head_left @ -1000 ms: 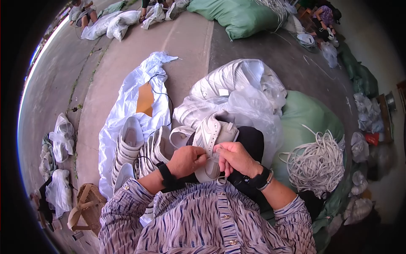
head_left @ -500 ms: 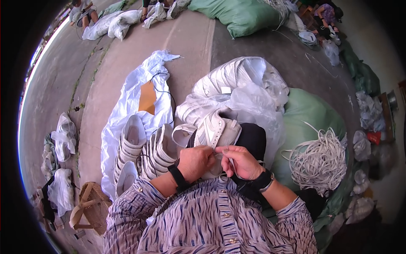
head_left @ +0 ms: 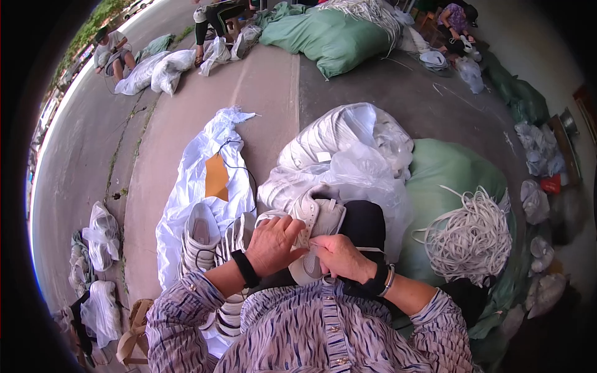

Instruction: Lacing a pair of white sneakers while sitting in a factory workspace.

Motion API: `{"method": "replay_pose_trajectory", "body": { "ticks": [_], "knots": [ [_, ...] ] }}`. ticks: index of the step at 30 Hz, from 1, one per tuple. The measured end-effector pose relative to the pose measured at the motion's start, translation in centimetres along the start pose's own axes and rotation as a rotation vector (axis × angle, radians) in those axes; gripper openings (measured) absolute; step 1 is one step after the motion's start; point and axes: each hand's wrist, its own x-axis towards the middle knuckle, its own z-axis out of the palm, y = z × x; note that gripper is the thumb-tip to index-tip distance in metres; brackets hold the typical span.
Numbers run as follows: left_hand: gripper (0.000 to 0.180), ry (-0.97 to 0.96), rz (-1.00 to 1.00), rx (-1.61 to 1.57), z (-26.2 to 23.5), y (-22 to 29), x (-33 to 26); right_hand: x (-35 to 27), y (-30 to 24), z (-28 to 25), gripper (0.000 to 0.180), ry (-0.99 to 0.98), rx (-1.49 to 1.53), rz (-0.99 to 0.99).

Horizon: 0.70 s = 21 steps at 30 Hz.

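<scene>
Just below the frame's centre, an off-white lace-up shoe (head_left: 328,219) stretches between the two hands, its upper end above them. The left hand (head_left: 273,244) rests by the shoe's left side, fingers loosely bent; whether it grips anything cannot be told. The right hand (head_left: 342,256), at the shoe's lower right, pinches a thin whitish lace (head_left: 371,250).

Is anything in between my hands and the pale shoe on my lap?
Nothing visible is in the way. Your left hand appears to rest against the left side of the shoe, and your right hand pinches a thin lace close to its eyelets. The clear plastic bag lies beyond the shoe, not between.
</scene>
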Motion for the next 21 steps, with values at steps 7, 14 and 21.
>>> {"method": "replay_pose_trajectory", "body": {
  "ticks": [7,14,21],
  "knots": [
    [0.034,-0.487,0.227,0.232,-1.4,0.0,3.7,0.0,1.0,1.3,0.019,0.160,-0.584,-0.337],
    [0.021,-0.493,0.130,0.058,-1.4,0.1,2.8,1.1,2.6,-0.1,0.014,0.248,-0.630,-0.417],
    [0.028,-0.160,0.317,-0.151,0.6,-1.8,2.1,2.5,0.5,-1.9,0.015,0.048,-0.470,-0.365]
  ]
}}
